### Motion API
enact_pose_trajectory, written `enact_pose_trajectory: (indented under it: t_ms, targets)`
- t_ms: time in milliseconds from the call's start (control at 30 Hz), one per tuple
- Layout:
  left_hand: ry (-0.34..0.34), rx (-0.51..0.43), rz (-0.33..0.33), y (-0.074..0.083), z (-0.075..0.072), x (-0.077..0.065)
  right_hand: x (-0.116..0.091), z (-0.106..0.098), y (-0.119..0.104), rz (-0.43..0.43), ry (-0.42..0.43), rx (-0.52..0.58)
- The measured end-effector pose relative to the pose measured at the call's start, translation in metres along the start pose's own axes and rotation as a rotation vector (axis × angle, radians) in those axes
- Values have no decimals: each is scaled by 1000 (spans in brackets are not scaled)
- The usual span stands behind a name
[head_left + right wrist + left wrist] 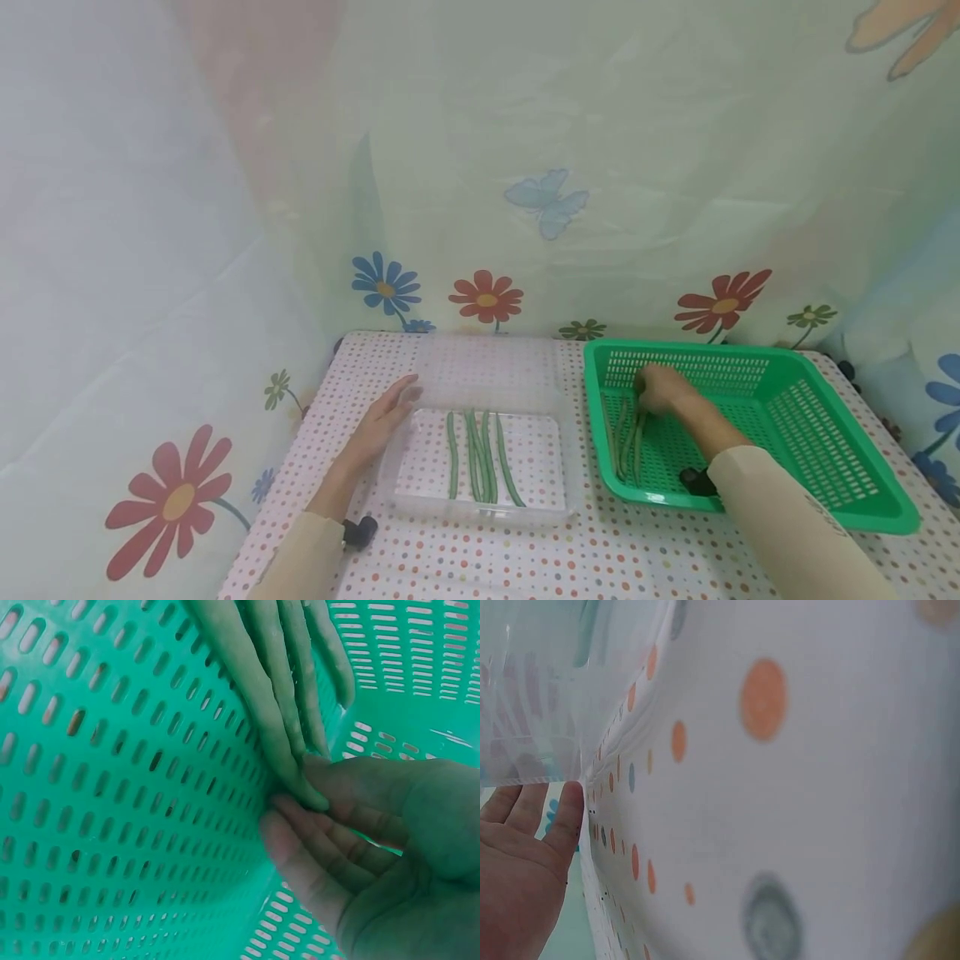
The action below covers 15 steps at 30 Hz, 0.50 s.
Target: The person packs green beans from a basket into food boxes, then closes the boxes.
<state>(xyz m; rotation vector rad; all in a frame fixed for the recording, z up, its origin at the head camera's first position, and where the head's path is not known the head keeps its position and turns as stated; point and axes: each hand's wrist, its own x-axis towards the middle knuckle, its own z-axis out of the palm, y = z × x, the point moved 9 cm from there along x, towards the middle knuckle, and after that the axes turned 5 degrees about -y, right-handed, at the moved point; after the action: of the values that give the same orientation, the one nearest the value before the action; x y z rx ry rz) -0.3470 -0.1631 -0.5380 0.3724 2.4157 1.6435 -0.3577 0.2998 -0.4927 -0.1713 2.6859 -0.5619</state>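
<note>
Behind everything we see a flowered backdrop [645, 167], then the dotted surface [465, 567] below it. The green basket [817, 433], slotted and wide, sits on our right; the smaller clear container [420, 506] stands left of it, apart, its translucent lid [487, 367] opened out behind. Our left hand [386, 419] touches the container's left side, fingers extended. Our right hand [663, 392], inside the basket, curls thumb and fingers round the end of one green bean [259, 705]. More beans lie beside that one; several others [481, 458] lie lengthwise in the container.
</note>
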Motion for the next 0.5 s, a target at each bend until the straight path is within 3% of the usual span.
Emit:
enact_pose_trajectory:
  t_ms: [233, 500]
  targets:
    - [7, -9, -7, 0, -1, -2, 4, 3, 1, 6, -7, 45]
    - [-9, 0, 27, 4, 0, 0, -2, -13, -13, -161, 51, 135]
